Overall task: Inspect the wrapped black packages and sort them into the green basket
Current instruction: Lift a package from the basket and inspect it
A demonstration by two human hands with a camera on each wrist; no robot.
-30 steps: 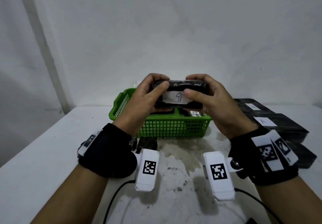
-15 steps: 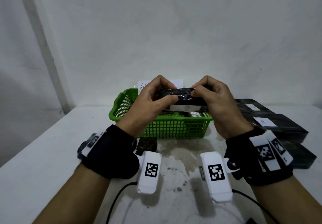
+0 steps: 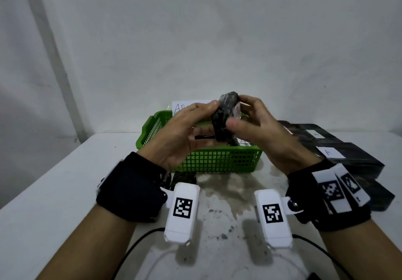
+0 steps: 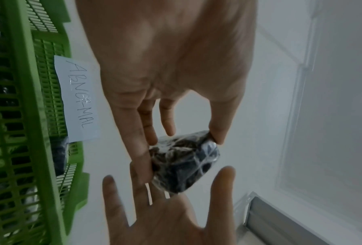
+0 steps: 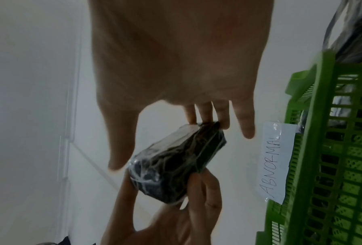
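A black package (image 3: 225, 116) wrapped in clear film stands on end in the air above the green basket (image 3: 217, 160). My left hand (image 3: 212, 117) pinches it, thumb on the upper end and fingers on the far side; the left wrist view shows that same pinch on the package (image 4: 184, 162). My right hand (image 3: 239, 112) is spread beside it, straight fingertips (image 5: 205, 118) touching one end and the thumb just off the wrap (image 5: 176, 165). The package's label is out of sight.
A paper label reading ABNORMAL (image 3: 189, 105) is fixed at the basket's back rim. More black packages (image 3: 243, 142) lie inside the basket. A stack of labelled black packages (image 3: 348, 155) lies on the table at the right. A small dark object (image 3: 185, 177) sits before the basket.
The package has been turned from lying level between both hands to standing on end. My right hand has loosened from a grip to spread fingers.
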